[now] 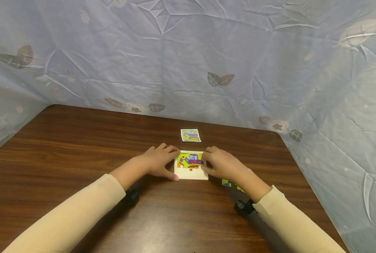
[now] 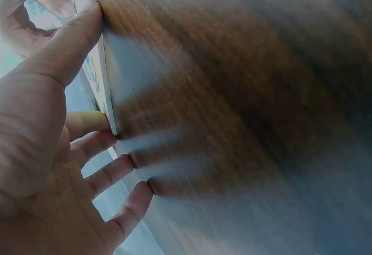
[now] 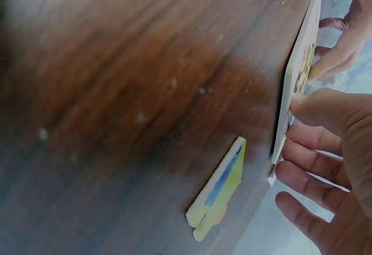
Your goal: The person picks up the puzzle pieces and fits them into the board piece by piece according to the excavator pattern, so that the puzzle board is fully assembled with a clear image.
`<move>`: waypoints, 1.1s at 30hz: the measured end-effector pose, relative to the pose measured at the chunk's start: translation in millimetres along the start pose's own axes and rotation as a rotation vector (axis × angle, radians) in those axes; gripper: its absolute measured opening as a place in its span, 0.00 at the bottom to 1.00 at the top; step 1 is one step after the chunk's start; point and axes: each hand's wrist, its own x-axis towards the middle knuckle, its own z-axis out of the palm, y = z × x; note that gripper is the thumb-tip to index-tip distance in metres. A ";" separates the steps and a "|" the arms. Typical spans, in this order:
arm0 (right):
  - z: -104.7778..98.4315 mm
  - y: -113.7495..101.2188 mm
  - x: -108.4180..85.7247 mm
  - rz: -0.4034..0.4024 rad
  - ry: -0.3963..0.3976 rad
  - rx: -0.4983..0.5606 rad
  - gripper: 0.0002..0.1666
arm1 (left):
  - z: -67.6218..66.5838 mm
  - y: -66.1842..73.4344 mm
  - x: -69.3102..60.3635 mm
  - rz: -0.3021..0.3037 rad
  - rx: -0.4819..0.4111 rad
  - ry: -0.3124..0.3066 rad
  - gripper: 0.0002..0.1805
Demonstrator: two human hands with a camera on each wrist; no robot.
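A jigsaw puzzle board (image 1: 191, 174) with a white tray lies on the table between both hands. Its upper part shows a purple excavator on green; pale tray shows below, with a small orange-red spot in it. My left hand (image 1: 159, 161) spreads along the board's left edge, thumb at the near corner and index finger at the far one. Over the right edge, my right hand (image 1: 221, 163) touches the board with thumb and fingertips. Whether a piece sits between them is hidden. Near the right wrist lie loose puzzle pieces (image 1: 226, 182), one seen closer as a green-and-blue piece (image 3: 224, 188).
A small reference picture (image 1: 190, 135) of the excavator lies just beyond the board. The dark wooden table (image 1: 80, 140) reaches back to a grey-blue patterned cloth (image 1: 188, 70) that hangs behind and at the sides. Dark straps (image 1: 245, 207) sit at both wrists.
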 end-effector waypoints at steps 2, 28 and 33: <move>0.2 -0.6 0.0 0.001 0.004 0.004 0.10 | 0.2 -0.3 0.0 0.000 -0.001 0.000 0.57; 7.1 -0.6 -0.5 -0.092 0.017 0.111 0.13 | 0.0 -0.2 -1.5 0.004 -0.005 -0.002 0.57; 7.9 1.1 0.0 -0.093 0.007 0.133 0.13 | 0.3 -0.5 -0.9 0.006 -0.005 -0.006 0.56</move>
